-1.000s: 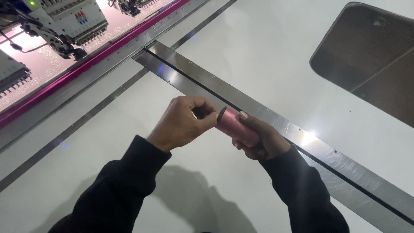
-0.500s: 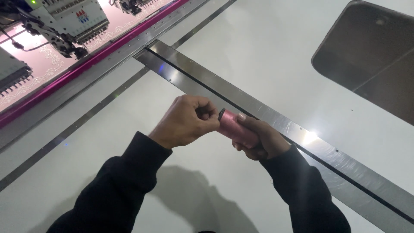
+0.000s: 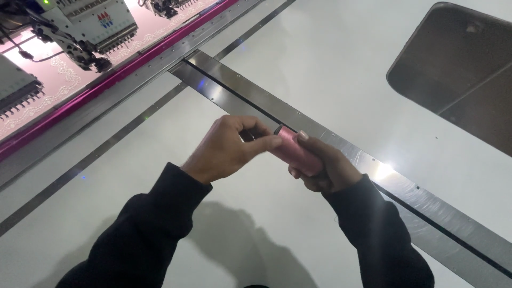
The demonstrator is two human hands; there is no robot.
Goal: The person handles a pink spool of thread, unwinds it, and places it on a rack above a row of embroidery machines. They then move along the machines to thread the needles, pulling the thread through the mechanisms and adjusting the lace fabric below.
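Though fingers hide its ends, pink thread spool (image 3: 295, 150) sits clasped in right hand (image 3: 325, 168) — left hand (image 3: 226, 149) pinches its near tip, above metal rail (image 3: 341, 146) — thread itself unclear.

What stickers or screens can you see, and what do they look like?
Small label: on the white embroidery machine head, top left; a little patch with red and blue marks.
Green light: tiny glowing dot at the top edge of that machine.
No screens or packages show; the pink spool in the hands looks plain.
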